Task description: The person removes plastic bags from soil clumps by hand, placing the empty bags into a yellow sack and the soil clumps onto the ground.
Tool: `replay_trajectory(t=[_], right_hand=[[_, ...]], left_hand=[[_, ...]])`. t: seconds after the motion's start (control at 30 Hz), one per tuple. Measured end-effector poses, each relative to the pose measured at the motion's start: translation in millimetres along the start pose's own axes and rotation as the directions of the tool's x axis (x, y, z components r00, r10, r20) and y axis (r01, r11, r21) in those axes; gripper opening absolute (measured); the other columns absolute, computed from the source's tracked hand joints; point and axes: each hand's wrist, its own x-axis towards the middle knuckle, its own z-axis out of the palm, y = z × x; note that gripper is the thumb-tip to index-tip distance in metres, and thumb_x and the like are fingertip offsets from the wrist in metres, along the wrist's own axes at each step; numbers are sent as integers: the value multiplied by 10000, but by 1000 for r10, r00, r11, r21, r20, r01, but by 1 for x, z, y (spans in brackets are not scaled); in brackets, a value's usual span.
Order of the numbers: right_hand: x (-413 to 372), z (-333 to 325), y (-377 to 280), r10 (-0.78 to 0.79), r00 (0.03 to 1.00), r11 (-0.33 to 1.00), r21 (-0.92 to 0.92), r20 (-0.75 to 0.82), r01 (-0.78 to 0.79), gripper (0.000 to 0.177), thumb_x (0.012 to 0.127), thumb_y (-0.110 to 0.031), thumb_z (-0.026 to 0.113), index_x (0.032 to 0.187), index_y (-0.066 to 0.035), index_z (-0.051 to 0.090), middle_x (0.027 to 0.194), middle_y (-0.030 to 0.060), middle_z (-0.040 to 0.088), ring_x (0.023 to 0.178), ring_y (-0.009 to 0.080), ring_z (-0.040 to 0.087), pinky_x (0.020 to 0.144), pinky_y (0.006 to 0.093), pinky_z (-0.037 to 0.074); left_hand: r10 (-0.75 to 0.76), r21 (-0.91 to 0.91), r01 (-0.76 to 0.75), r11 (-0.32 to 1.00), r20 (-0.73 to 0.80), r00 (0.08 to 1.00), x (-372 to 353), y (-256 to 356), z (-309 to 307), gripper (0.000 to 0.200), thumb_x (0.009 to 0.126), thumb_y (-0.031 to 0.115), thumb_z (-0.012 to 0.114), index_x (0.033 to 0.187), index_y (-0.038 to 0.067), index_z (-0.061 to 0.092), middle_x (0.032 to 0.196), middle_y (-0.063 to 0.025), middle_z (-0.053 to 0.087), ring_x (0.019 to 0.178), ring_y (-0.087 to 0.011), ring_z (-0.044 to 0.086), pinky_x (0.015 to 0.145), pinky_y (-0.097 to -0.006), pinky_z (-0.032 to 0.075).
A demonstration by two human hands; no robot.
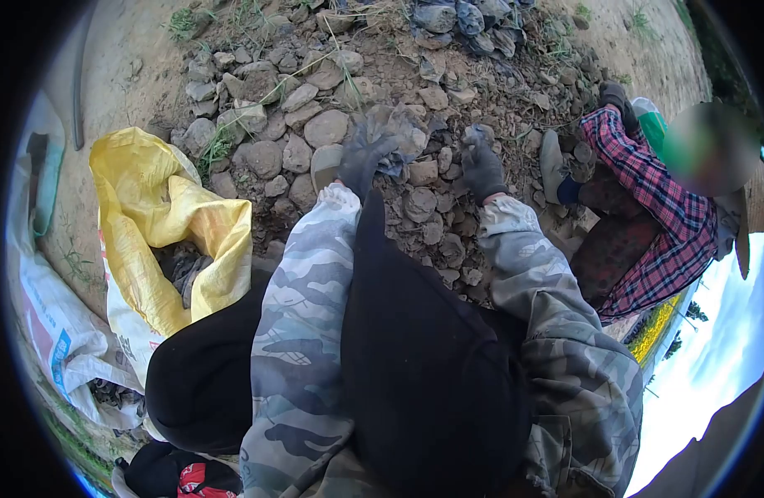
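Observation:
My left hand (364, 156), in a dark glove, reaches into the stone pile with its fingers spread beside dark, dirty plastic scraps (392, 163). To its right, my right hand (482, 163), also gloved, is closed over the stones; whatever may be between its fingers is too small to make out. Rounded stones (326, 129) and soil lie about both hands. On the left stands an open yellow-lined sack (220, 217) with dark material inside.
A co-worker in a plaid shirt (648, 195) crouches at the right, near a green and white item (650, 124). More dark plastic (469, 18) lies at the top. Another white sack (71, 336) rests at the far left, and a dark-and-red item (191, 476) at the bottom left.

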Motion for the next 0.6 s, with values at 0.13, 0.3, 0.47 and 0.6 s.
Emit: replay_trajectory(t=[0.13,0.3,0.47,0.6], right_hand=[[-18,-20,-5,-315,879,873,256,-358,416,236,849,-71,533,1083,-63,509,855,62,609,722,204,594,705,326,476],[-35,-23,-2,15,998,287,956,-64,57,206,893,-69,488,1091,-14,503,777,12,554,524,43,454,458,181,388],[-37,-22,5,-145,988,-443,890,49,-110,194,913,-104,463,1101,-63,489,773,67,541,563,136,461,554,291,430],[-24,-15,19,-109,984,-697,696,140,-176,148,924,-137,439,1032,-49,488,785,92,520,559,156,431,563,317,416]], left_hand=[[75,-6,-75,997,-2,997,-9,9,8,411,798,97,626,1172,-13,496,1047,-111,615,878,-167,625,764,-271,516],[63,-32,-63,998,-6,998,-18,12,10,517,759,92,660,1222,-3,450,1041,-103,611,844,-164,618,697,-270,515],[-36,92,39,995,-41,999,-38,34,21,558,744,117,676,1232,-3,436,981,-88,617,748,-155,612,609,-262,499],[26,214,-29,976,16,1000,-16,6,4,589,735,206,713,1195,-41,438,935,-102,625,699,-159,613,569,-269,497]])
